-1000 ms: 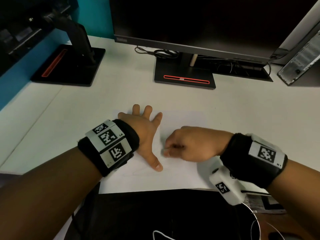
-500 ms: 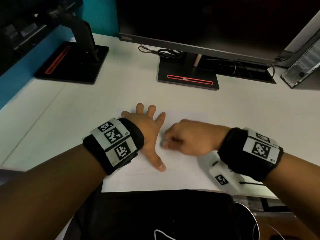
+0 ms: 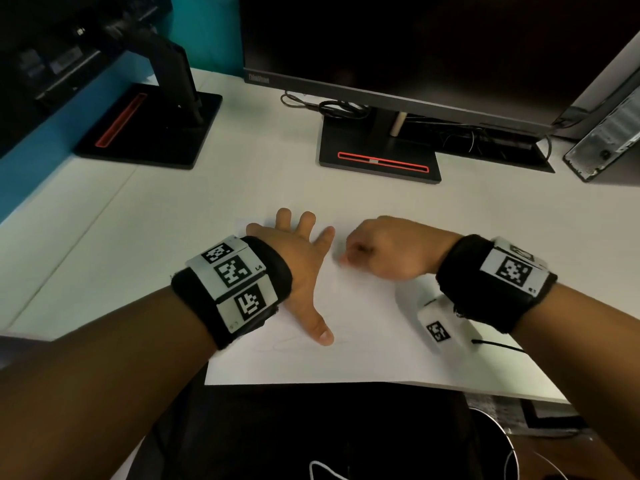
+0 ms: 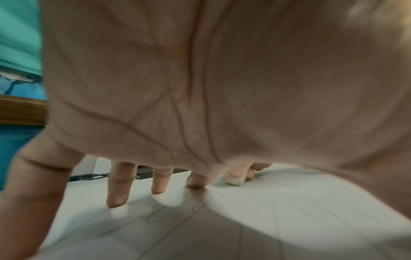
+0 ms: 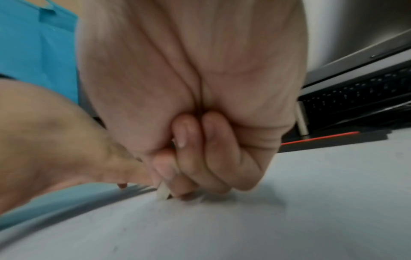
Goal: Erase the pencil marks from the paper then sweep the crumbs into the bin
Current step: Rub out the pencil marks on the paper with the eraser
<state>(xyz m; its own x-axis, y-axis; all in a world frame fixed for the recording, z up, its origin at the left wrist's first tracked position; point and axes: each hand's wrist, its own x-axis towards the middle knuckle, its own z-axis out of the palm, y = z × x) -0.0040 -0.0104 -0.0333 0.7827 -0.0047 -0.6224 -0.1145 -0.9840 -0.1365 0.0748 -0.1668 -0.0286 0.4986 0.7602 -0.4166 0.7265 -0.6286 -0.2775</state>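
Observation:
A white sheet of paper (image 3: 360, 344) lies on the white desk near its front edge, with faint pencil lines (image 4: 255, 204) on it. My left hand (image 3: 298, 258) lies flat on the sheet's left part, fingers spread straight. My right hand (image 3: 388, 251) is curled just right of the left fingers and pinches a small white eraser (image 5: 163, 191), whose tip touches the paper. The eraser (image 4: 234, 180) also shows past my left fingers (image 4: 118, 186). The bin is not in view.
A monitor on a black stand (image 3: 377, 157) is at the back centre, with cables behind it. A second stand (image 3: 149, 129) is at the back left, a computer case (image 3: 609, 133) at the back right. A black surface (image 3: 311, 427) lies below the desk's front edge.
My right hand with the eraser has shifted a little away from me and to the right over the paper. My left hand stays flat in the same spot.

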